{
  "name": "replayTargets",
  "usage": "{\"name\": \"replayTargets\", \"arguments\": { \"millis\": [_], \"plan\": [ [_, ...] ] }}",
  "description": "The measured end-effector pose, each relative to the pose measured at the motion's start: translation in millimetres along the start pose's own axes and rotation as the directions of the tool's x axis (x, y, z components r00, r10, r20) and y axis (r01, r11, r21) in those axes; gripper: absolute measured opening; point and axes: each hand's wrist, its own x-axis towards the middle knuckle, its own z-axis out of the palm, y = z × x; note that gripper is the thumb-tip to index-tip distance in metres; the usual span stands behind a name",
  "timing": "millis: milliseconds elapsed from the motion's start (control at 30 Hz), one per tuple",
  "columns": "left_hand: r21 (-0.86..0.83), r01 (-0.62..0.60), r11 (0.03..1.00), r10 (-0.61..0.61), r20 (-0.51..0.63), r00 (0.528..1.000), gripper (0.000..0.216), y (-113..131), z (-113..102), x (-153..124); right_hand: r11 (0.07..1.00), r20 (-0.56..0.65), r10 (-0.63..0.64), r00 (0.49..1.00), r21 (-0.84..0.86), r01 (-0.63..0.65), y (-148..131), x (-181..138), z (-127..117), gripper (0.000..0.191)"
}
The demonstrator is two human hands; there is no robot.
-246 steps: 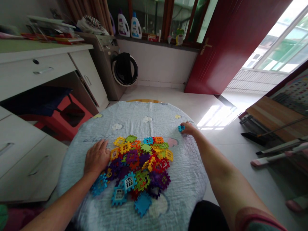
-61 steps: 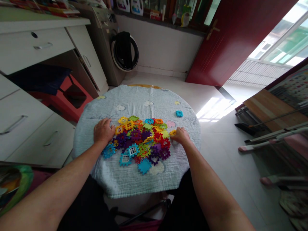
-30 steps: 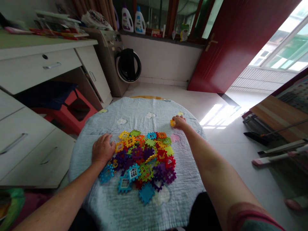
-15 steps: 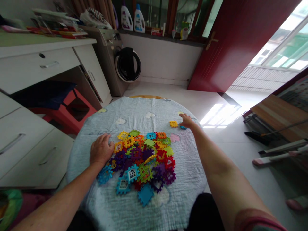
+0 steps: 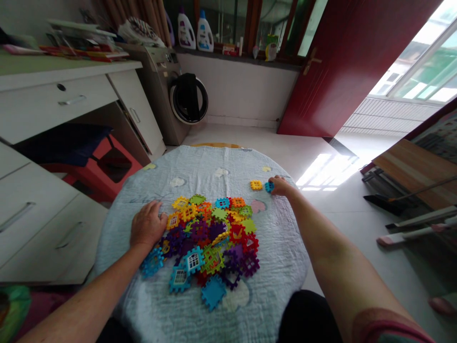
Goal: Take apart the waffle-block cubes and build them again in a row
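My right hand is at the far right of the table, its fingers closed on the edge of a small blue building block with a window grid. Just left of it lies a yellow window block, a small gap between them. My left hand rests on the cloth with its fingers stretched out and holds nothing. Beside it spreads a heap of toothed plastic blocks in purple, red, green, orange, yellow and blue. A plain blue block lies at the heap's near edge.
A pale blue cloth covers the round table. Beyond it stand a washing machine with its door open and a red door. To the left are white drawers and a red stool.
My right hand has come down and closed on the small blue block, which its fingers partly covered before. My left hand stays beside the heap. The view has shifted slightly.
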Motion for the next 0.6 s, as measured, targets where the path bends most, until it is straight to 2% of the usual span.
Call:
{"name": "replayTargets", "arguments": {
  "millis": [200, 367, 533, 600],
  "plan": [
    [-0.009, 0.012, 1.000, -0.012, 0.000, 1.000, 0.045, -0.7, 1.2, -0.3, 0.999, -0.033, 0.030, 0.999, -0.022, -0.031, 4.4, 8.8, -3.3, 0.064],
    [-0.014, 0.018, 1.000, -0.018, 0.009, 1.000, 0.046, 0.6, -1.1, -0.2, 0.999, 0.026, 0.009, 1.000, -0.047, -0.008, 5.4, 12.4, -1.7, 0.061],
    [-0.012, 0.022, 1.000, -0.022, 0.007, 1.000, 0.046, 1.6, -2.0, -0.4, 0.999, 0.013, 0.027, 1.000, -0.039, -0.026, 1.3, 6.2, -9.8, 0.075],
    [-0.018, 0.022, 1.000, -0.022, 0.009, 1.000, 0.046, 1.7, -2.0, -0.3, 1.000, -0.022, -0.015, 1.000, -0.014, 0.015, -8.2, 3.4, -13.9, 0.079]
  ]
}}
